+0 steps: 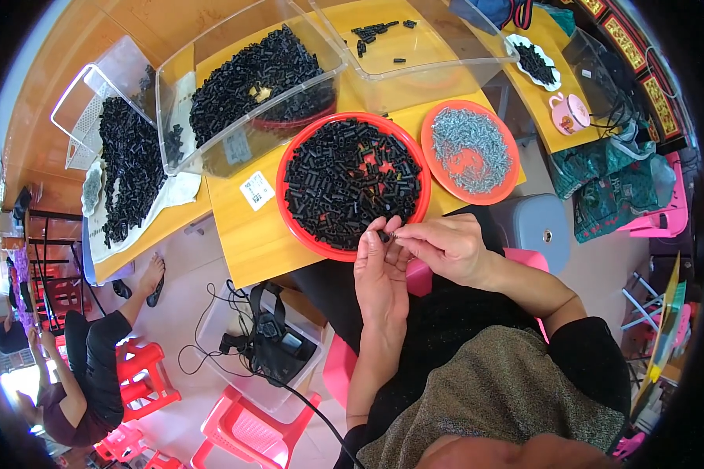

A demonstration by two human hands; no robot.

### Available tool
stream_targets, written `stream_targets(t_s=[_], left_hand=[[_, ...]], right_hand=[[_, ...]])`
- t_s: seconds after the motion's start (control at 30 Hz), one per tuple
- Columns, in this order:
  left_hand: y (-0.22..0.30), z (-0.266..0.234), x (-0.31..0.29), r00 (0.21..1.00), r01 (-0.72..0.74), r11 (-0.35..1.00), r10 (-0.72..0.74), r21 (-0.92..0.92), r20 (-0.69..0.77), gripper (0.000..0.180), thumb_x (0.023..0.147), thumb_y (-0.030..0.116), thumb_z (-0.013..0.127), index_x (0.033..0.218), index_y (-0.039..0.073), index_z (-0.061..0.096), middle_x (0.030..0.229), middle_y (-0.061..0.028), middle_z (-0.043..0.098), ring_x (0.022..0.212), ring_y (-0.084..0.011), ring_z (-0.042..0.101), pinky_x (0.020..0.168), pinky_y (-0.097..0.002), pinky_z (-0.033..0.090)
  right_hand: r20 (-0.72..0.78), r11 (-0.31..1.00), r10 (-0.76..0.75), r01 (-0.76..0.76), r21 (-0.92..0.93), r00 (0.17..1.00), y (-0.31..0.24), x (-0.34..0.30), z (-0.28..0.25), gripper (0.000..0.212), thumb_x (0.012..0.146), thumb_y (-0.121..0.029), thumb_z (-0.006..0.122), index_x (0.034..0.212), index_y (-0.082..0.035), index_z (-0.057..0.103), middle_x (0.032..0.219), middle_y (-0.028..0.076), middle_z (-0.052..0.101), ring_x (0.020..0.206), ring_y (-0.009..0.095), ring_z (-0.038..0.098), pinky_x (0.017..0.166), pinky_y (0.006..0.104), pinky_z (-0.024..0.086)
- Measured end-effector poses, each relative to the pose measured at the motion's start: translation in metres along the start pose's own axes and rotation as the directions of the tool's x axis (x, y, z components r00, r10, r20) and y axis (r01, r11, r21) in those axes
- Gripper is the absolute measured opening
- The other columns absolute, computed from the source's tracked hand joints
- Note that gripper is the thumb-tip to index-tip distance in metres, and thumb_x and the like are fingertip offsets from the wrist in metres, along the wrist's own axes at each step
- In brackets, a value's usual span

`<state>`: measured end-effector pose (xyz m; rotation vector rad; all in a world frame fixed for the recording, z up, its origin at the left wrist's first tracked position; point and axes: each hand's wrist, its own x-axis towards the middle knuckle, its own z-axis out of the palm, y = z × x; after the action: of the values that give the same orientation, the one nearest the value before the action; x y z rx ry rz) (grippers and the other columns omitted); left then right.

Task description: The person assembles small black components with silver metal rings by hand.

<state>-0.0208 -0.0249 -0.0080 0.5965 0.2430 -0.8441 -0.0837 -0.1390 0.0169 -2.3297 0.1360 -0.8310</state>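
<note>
My left hand [381, 285] is raised palm-up at the near rim of a red basin [424, 176], its fingers closed on a small black tubular piece [383, 235]. Thumb and forefinger of my right hand [450, 248] meet the end of that piece, pinching a thin metal part [394, 234] that looks like a tiny spring. Many loose black tubular pieces [321, 180] fill the basin. Just right of it, an orange-red plate [479, 197] carries a heap of small silvery metal parts [454, 134].
Clear plastic bins [181, 160] stand on the yellow table [238, 250], one with more black pieces. Another black heap [129, 168] lies at left. A pink mug [569, 115] is at far right. Below are a box with cables [278, 344], red stools [246, 430] and a seated person [86, 375].
</note>
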Motion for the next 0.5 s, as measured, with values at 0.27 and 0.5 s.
stream_targets(t_s=[0.27,0.5], left_hand=[[0.001,-0.027,0.013,0.969,-0.03,0.998,0.042,-0.055,0.243,0.025,0.095,0.019,0.05,0.115,0.003,0.054,0.101,-0.0091,0.063,0.086,-0.0135,0.062,0.076,-0.0244,0.051],[0.009,0.001,0.005,0.989,-0.079,0.971,0.047,0.225,0.144,0.031,0.092,0.003,0.052,0.123,-0.001,0.051,0.101,-0.0083,0.063,0.087,-0.0127,0.061,0.08,-0.0231,0.05]], right_hand=[[0.028,0.953,0.21,-0.211,0.216,0.977,-0.008,0.009,-0.009,0.012,0.079,-0.002,0.067,0.091,0.001,0.065,0.075,0.009,0.067,0.068,0.019,0.068,0.059,0.0262,0.054],[0.132,0.931,0.249,-0.275,0.242,0.959,-0.002,0.015,-0.014,0.01,0.082,-0.004,0.064,0.091,0.001,0.064,0.077,0.01,0.067,0.069,0.019,0.068,0.058,0.0272,0.053]])
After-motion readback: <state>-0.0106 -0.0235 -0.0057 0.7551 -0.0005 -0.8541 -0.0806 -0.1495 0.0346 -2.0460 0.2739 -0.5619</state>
